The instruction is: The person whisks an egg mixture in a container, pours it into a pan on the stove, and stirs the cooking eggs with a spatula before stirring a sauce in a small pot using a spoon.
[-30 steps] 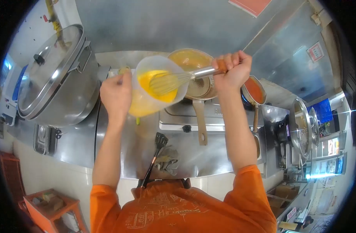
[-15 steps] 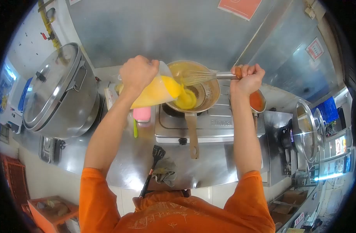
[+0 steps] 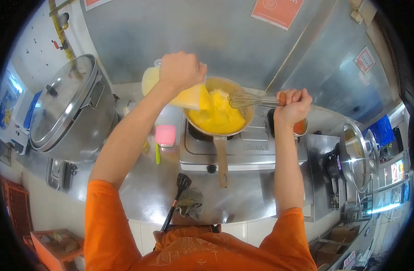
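Note:
My left hand [image 3: 182,71] is closed on a translucent plastic jug [image 3: 187,98], tipped to the right over the pan. Yellow liquid, like beaten egg [image 3: 216,119], runs from it and covers the bottom of the frying pan [image 3: 248,118]. A paler, frothy patch shows near the pan's far side. My right hand [image 3: 293,108] grips a wire whisk [image 3: 252,99] by its handle end, its wire head over the pan's right part. The pan sits on a gas stove [image 3: 256,156], its handle [image 3: 221,162] pointing toward me.
A large lidded steel pot [image 3: 80,122] stands at left. A pink container [image 3: 165,135] and a green-handled utensil [image 3: 158,154] lie left of the stove. In front are a black slotted turner [image 3: 183,181] and a cloth [image 3: 191,203]. A small pan with orange contents [image 3: 300,127] is behind my right wrist.
My left hand has shifted right with the jug, and the yellow liquid has spread from a small pool across the pan. The whisk has moved slightly right and lower.

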Action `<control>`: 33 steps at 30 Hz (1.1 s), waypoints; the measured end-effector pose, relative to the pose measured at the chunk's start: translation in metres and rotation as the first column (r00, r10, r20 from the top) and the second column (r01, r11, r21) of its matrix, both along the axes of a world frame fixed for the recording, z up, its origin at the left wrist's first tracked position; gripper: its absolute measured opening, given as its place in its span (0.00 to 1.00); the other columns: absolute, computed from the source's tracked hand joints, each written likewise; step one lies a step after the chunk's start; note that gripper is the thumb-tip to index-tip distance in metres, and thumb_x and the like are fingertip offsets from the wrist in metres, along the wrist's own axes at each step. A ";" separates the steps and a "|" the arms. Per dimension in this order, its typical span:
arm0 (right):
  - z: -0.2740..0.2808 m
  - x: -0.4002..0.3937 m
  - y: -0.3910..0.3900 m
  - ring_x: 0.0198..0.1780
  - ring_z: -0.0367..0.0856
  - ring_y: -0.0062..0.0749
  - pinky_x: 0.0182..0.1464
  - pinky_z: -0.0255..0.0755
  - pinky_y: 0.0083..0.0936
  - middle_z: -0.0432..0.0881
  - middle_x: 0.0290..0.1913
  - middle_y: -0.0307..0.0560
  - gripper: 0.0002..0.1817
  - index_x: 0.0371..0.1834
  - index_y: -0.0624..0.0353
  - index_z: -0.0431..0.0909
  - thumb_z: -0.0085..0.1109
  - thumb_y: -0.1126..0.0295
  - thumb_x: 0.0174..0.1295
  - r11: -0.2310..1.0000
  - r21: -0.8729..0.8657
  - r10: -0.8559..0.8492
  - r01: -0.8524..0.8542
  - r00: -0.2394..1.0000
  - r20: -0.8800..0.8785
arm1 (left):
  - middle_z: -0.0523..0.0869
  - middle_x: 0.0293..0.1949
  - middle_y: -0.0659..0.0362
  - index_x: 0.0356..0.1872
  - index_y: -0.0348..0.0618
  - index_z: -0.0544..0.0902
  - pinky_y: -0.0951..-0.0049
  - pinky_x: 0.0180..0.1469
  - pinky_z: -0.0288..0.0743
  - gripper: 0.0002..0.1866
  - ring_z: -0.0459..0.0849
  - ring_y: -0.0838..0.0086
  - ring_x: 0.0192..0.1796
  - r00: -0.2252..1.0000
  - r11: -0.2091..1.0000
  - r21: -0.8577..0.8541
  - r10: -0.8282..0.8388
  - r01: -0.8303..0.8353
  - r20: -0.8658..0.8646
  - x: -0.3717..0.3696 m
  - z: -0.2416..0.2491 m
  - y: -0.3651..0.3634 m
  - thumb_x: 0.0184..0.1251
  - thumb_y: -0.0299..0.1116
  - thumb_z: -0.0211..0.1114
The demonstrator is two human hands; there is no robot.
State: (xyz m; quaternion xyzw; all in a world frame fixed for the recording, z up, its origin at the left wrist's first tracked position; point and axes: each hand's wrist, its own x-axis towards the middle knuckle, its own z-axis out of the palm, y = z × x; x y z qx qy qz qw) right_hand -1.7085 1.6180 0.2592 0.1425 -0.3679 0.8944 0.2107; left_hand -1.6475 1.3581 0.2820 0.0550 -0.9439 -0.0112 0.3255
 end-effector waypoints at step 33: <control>-0.057 0.011 0.003 0.13 0.51 0.27 0.18 0.52 0.27 0.57 0.10 0.41 0.18 0.14 0.54 0.56 0.42 0.63 0.63 0.999 -0.006 -0.053 0.054 0.998 0.038 | 0.71 0.15 0.65 0.12 0.49 0.72 0.74 0.29 0.67 0.12 0.73 0.74 0.21 0.626 0.353 -0.847 -0.779 0.398 -0.031 -0.037 0.074 0.021 0.48 0.38 0.62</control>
